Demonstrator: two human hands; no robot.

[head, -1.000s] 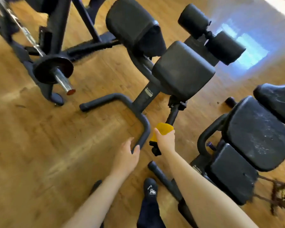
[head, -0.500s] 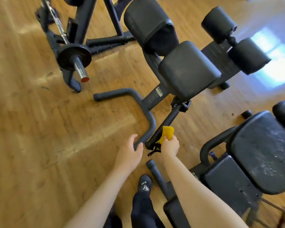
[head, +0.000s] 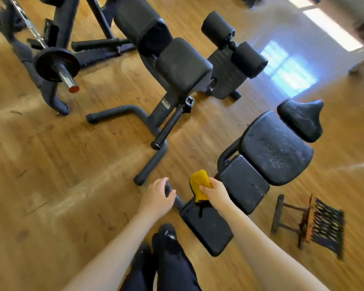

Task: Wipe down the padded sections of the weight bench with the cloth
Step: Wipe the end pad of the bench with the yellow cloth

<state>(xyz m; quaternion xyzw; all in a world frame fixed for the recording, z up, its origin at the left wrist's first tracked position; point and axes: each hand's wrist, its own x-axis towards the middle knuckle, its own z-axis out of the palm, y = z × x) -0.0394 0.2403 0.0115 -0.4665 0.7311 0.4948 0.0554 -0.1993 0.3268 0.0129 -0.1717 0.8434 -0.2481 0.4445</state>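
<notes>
The small mustard-yellow cloth (head: 199,185) is bunched up in the right hand (head: 215,193), fingers closed around it, hovering right at the near end of the dusty black padded weight bench (head: 275,150). It's soft and floppy and weighs nothing, so I'd guess a loose wad in the palm is the way to hold it, flat side down so it drags across the vinyl instead of rolling up. The pads look stiff and slick with specks and scuffs all over, so it'll probably take some pressure. The nearest black foot pad (head: 207,225) sits just below the cloth; can't tell if they're actually touching.

The left hand (head: 157,199) is open, fingers curled loosely over a black tube end (head: 170,191) of the frame, holding nothing as far as I can see.

Beyond that there's a second black padded bench (head: 183,64) with a white label (head: 166,103) on its post, but the print's too small to read. No brand is legible anywhere.
</notes>
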